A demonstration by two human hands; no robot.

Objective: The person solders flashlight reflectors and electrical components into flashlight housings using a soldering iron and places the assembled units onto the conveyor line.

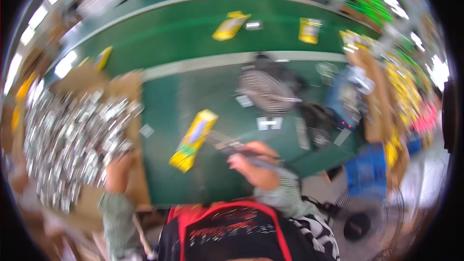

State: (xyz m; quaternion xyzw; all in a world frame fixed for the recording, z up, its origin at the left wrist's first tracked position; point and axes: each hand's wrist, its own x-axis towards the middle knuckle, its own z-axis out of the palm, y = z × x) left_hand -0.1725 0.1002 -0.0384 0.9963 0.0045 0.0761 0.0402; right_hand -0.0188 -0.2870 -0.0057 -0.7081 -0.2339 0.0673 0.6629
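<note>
My left hand [119,171] reaches over the near right side of a cardboard box [134,137] heaped with small silvery, shiny pieces [72,140]. Motion smears its fingers, so I cannot tell whether they grip a piece. My right hand [256,166] is closed round a slim dark-handled tool [245,151] with a pale, flat-looking tip; blur hides its exact kind. That tip points at a yellow packet [194,140] with a blue-green patch, lying slantwise on the green worktop [176,191]. Whether they touch, I cannot tell.
A green strip [169,31] behind a pale rail carries several yellow packets [231,26]. Grey and black cloth-like items [268,89] lie at the worktop's centre right. A cardboard box [372,101] stands farther right, beside piled yellow packets [403,87]. A blue bin [365,176] sits below.
</note>
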